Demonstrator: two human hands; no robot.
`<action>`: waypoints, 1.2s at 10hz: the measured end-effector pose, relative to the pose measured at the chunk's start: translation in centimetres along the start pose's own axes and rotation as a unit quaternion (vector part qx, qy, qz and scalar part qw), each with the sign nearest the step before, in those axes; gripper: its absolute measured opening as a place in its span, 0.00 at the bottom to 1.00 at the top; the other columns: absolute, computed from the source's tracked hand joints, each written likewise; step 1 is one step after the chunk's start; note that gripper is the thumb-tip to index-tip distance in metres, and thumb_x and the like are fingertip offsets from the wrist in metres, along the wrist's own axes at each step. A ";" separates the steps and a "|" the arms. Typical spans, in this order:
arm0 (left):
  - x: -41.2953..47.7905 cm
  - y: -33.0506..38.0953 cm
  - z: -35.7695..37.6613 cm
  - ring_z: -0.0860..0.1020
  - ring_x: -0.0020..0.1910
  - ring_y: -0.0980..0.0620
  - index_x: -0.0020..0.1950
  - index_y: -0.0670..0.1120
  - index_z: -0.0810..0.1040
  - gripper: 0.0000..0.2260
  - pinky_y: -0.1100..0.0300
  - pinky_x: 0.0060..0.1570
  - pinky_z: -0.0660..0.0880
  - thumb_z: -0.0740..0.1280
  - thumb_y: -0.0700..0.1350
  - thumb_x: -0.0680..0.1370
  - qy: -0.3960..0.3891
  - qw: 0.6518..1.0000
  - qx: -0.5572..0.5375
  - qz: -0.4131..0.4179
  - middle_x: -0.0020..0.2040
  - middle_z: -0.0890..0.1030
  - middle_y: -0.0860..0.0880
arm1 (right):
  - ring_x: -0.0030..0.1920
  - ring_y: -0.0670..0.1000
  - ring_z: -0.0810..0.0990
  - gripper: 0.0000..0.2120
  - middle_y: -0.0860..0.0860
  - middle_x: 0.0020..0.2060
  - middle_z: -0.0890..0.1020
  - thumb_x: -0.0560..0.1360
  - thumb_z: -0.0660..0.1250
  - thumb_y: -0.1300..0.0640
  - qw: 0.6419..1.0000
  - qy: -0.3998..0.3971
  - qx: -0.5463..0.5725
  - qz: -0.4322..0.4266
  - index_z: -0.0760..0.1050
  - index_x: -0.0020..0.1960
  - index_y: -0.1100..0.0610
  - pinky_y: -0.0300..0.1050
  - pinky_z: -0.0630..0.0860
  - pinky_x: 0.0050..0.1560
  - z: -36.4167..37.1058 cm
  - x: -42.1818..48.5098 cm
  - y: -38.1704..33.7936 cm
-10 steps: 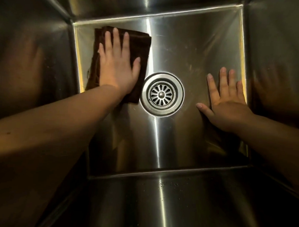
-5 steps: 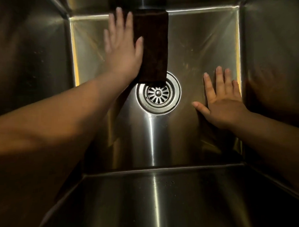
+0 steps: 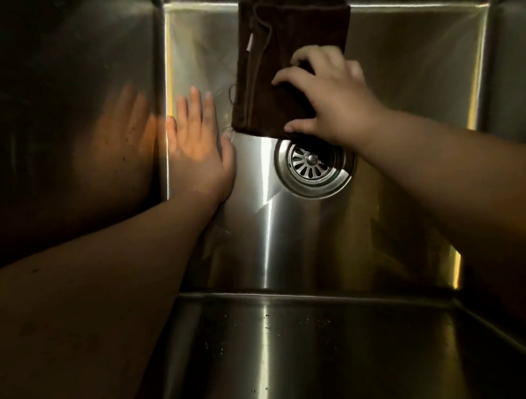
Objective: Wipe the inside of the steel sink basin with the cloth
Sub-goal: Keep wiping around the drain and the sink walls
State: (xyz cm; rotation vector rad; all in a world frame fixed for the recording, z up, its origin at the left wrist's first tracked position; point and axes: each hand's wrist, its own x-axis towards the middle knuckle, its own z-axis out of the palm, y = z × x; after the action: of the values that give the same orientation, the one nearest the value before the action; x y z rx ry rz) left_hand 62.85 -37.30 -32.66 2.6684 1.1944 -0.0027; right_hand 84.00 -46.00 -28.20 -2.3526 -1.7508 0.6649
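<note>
While the left hand [image 3: 197,148] lies flat, fingers straight, on the floor of the steel sink basin [image 3: 284,245] at its left side, the right hand [image 3: 335,103] grips the dark brown cloth [image 3: 278,34], which is spread from the basin's far side down to the drain strainer [image 3: 313,168] rim.
</note>
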 end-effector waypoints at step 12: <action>0.3 0.3 0.0 0.53 0.76 0.43 0.76 0.42 0.58 0.28 0.48 0.73 0.48 0.54 0.48 0.77 0.017 1.000 -0.021 -0.007 0.77 0.57 0.42 | 0.75 0.63 0.57 0.27 0.61 0.73 0.64 0.75 0.54 0.43 0.897 -0.060 -0.225 -0.377 0.70 0.70 0.51 0.68 0.49 0.71 -2.8 -3.0 8.8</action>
State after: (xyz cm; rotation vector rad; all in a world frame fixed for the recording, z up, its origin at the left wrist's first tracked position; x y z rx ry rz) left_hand 63.25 -37.26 -32.68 2.6338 1.2092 0.0665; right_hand 92.27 -51.13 -28.07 -1.5856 -2.8522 0.2906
